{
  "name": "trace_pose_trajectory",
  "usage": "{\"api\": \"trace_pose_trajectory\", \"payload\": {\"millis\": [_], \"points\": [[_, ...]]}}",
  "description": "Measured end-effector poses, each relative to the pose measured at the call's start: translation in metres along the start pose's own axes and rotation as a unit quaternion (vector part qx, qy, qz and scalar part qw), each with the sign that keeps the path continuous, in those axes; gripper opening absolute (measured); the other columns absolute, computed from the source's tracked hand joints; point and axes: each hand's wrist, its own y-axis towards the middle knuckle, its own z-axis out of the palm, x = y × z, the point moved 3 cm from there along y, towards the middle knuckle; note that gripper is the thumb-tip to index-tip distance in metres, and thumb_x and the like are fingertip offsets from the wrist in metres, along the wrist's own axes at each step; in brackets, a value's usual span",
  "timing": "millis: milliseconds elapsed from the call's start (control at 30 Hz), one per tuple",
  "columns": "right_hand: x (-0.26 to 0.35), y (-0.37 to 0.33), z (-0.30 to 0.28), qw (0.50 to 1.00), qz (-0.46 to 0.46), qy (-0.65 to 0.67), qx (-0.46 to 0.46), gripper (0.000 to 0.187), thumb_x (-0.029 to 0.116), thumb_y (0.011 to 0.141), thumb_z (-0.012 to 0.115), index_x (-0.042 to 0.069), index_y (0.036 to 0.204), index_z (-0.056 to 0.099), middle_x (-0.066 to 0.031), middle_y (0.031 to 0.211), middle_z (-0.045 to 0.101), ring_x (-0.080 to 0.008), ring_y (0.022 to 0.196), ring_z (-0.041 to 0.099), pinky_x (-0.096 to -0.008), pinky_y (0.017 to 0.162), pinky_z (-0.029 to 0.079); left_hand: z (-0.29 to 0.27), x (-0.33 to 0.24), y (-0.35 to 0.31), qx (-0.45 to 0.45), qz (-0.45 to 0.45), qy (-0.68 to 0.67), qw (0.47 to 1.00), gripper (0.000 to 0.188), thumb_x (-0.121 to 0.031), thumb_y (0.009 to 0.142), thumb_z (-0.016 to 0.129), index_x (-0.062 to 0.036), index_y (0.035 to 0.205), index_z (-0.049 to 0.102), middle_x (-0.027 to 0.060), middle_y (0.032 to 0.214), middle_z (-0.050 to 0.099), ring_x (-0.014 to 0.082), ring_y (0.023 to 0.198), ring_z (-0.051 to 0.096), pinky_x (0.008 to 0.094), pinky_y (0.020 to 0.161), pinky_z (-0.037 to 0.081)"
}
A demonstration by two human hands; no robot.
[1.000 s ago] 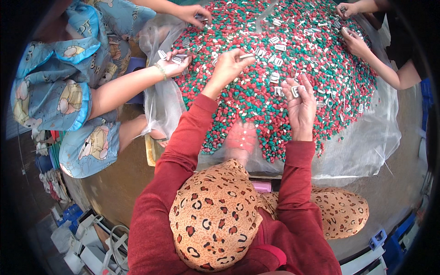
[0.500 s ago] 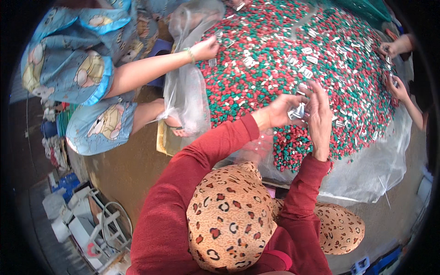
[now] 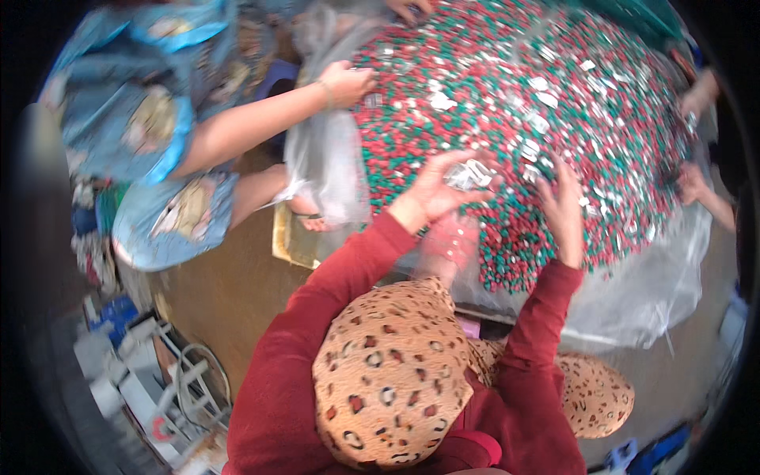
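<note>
My left hand (image 3: pixel 435 186) is cupped palm up around several small silver-white pieces (image 3: pixel 469 175), clustered in its curled fingers. To its right, my right hand (image 3: pixel 564 202) is over the pile with thumb and fingers apart. Nothing shows plainly in its grasp, though motion blurs the fingertips. Close to those fingertips lie more silver-white pieces (image 3: pixel 530 150). Below both hands spreads a wide heap of small red, green and white bits (image 3: pixel 507 245), too small and blurred to name.
A translucent plastic sheet (image 3: pixel 625 309) lies under the heap. At left, a person in blue patterned clothes reaches a hand (image 3: pixel 347 84) to its edge. Other people's hands work at the right (image 3: pixel 695 184) and top (image 3: pixel 410 9). White equipment (image 3: pixel 146 380) stands lower left.
My hands, close together over the silver-white pieces before, have parted. The left moved left and nearer with the pieces; the right shifted slightly right. The hands at the right edge moved too.
</note>
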Motion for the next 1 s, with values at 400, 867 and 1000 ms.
{"api": "trace_pose_trajectory", "payload": {"millis": [400,867,1000], "points": [[-0.003,-0.045,0.056,0.995,0.024,-0.094,-0.025,0.045,0.017,0.084,0.056,0.017,0.128,0.049,-0.007,0.134,0.044,-0.0301,0.12,0.041,-0.0458,0.095,0.035,-0.016,-0.008,0.021,0.014,-0.033,-0.016,0.999,0.022,-0.018,0.096,0.042,0.0003,0.106,0.049,0.0074,0.08,0.047,0.0149,0.063,0.048,0.0207,0.04,0.046],[-0.167,-0.145,-0.026,0.794,0.479,0.328,-0.179,0.034,0.014,0.084,0.057,-0.006,0.112,0.052,-0.0138,0.077,0.063,-0.0176,0.062,0.062,-0.0283,0.052,0.054,0.013,0.044,0.038,-0.02,-0.056,0.446,0.893,0.017,-0.019,0.092,0.053,-0.003,0.097,0.053,-0.0046,0.058,0.033,0.0038,0.05,0.033,0.0172,0.037,0.025],[-0.146,-0.126,0.025,0.76,0.406,0.436,-0.258,0.038,0.008,0.078,0.064,-0.005,0.113,0.054,-0.0087,0.075,0.06,-0.0158,0.063,0.062,-0.0282,0.047,0.052,0.044,0.06,0.074,0.049,0.147,0.804,0.574,0.02,-0.023,0.081,0.063,-0.0023,0.083,0.063,0.0041,0.065,0.061,0.015,0.055,0.057,0.0296,0.052,0.046]]}}
